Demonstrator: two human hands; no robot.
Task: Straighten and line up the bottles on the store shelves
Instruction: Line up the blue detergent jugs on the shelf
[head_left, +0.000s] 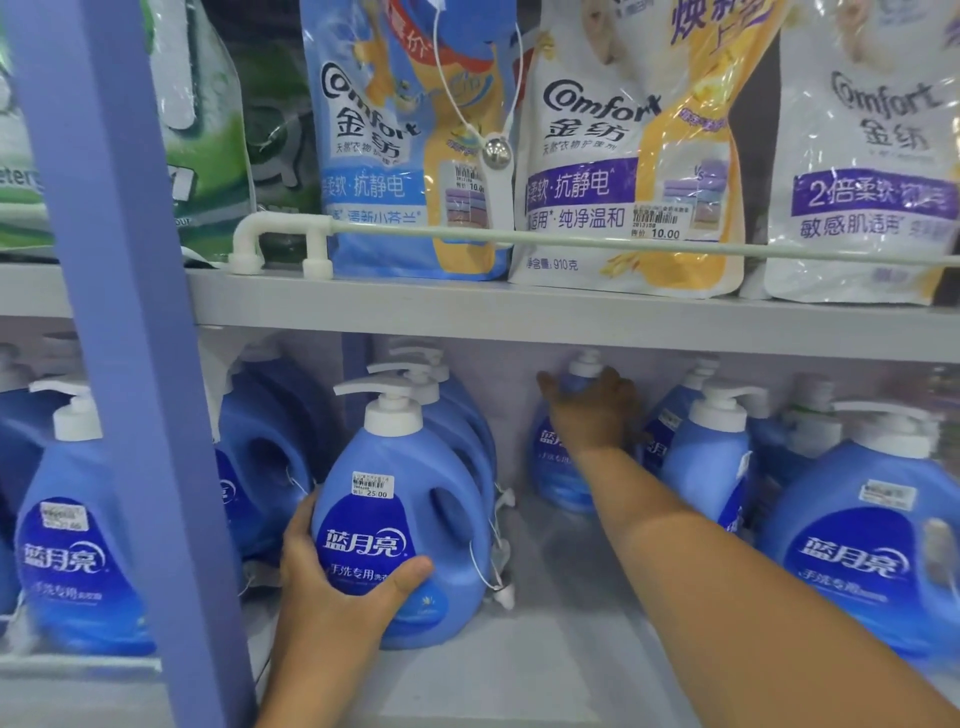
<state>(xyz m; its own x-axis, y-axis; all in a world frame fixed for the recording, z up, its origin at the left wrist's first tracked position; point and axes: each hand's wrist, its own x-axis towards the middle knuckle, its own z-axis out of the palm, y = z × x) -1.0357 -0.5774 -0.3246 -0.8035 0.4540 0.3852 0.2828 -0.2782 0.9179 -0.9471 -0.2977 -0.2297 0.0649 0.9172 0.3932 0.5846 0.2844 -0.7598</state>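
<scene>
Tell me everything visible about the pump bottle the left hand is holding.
The front blue pump bottle looks like glossy plastic, with a white pump head, a side handle hole, a dark blue oval label and a small price sticker. It stands upright at the lower shelf's front edge. The left hand grips its lower front, thumb across the label.

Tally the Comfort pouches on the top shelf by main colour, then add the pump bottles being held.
Blue Comfort pouch: 1
White Comfort pouches: 2
Blue pump bottles in hand: 2, the front bottle in the left hand and the rear bottle in the right hand
Total: 5
</scene>
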